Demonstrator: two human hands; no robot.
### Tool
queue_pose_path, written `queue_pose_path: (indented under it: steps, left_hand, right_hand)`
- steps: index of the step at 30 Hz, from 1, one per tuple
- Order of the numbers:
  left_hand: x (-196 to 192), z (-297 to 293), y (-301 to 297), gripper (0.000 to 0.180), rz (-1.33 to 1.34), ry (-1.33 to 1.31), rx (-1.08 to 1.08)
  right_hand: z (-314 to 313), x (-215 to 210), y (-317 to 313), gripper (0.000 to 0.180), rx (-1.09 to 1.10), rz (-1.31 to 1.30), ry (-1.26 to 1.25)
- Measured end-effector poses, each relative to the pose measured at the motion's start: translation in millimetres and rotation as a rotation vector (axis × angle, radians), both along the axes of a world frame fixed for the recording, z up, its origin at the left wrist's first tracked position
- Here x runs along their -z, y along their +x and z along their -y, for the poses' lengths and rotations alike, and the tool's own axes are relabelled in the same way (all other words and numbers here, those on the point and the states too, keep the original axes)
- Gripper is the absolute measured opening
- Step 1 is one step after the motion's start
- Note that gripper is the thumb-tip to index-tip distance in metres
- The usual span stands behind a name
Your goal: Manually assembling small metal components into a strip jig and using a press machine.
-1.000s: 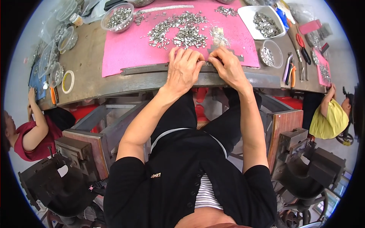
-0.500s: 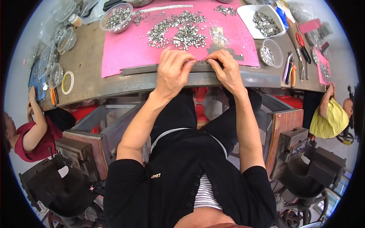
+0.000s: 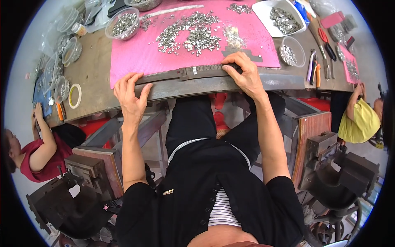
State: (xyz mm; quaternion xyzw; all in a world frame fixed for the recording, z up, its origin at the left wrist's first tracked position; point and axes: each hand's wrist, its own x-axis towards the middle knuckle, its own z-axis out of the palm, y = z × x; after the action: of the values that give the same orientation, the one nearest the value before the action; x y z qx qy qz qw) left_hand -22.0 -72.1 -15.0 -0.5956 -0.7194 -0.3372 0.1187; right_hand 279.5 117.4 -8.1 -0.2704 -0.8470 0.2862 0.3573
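Observation:
A long dark metal bar jig (image 3: 164, 75) with a notched stretch lies along the table's front edge. One small bright metal piece (image 3: 194, 70) sits in it near the middle. My left hand (image 3: 132, 96) grips the jig's left end, fingers over the far side and thumb on the near side. Toward the other end, my right hand (image 3: 245, 76) holds the notched stretch between curled fingers and thumb; what lies under those fingertips is hidden. Beyond the jig, loose small silvery metal pieces (image 3: 201, 39) are heaped on a pink mat (image 3: 127, 57).
Thin pins (image 3: 234, 39) and a flat dark plate (image 3: 242, 53) lie beyond my right hand. Tubs of metal parts (image 3: 122, 24) and a white tray (image 3: 263, 18) stand farther back. Pliers (image 3: 317, 76) and a tape roll (image 3: 74, 96) flank the mat. Co-workers sit at both sides.
My left hand has moved left from the notched stretch to the jig's left end. The right hand stays at about the same place on the jig.

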Motion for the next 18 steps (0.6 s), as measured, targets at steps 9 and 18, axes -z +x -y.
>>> queue_pose_path:
  steps: [9,18]
  left_hand:
    - [6,-1,-1,0.04,0.036,0.01,0.026]
    - [2,4,-7,0.037,0.011,0.051,-0.01]
  right_hand:
    - [5,-6,1,0.015,0.012,0.089,0.372]
    - [-5,-10,4,0.015,-0.069,-0.081,-0.373]
